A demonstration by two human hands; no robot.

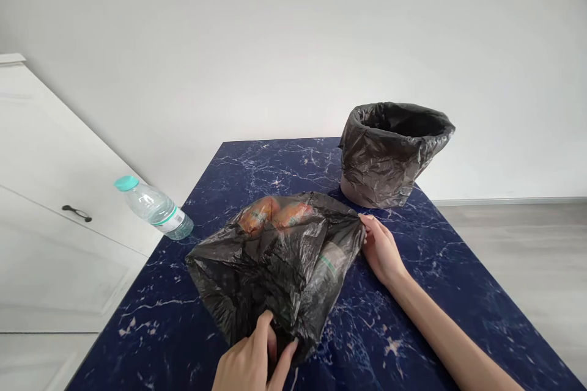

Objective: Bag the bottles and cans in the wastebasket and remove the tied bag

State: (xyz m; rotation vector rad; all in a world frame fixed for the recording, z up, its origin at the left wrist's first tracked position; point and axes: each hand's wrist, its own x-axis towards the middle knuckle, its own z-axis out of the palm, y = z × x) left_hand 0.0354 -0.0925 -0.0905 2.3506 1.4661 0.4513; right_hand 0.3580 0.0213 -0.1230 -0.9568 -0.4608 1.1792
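A black plastic bag [270, 269] lies crumpled on the dark blue marble-patterned table [435, 269]. Orange packages and a green-labelled item show through the thin film. My left hand [252, 360] is at the bag's near edge, fingers pinched on a fold of the plastic. My right hand [380, 247] holds the bag's right edge, fingers curled against the film, with its forearm stretched across the table from the lower right.
A small bin lined with a black bag [389, 153] stands at the table's far right. A clear water bottle with a teal cap [153, 208] lies at the left edge. A white cabinet [50, 195] stands to the left, a white wall behind.
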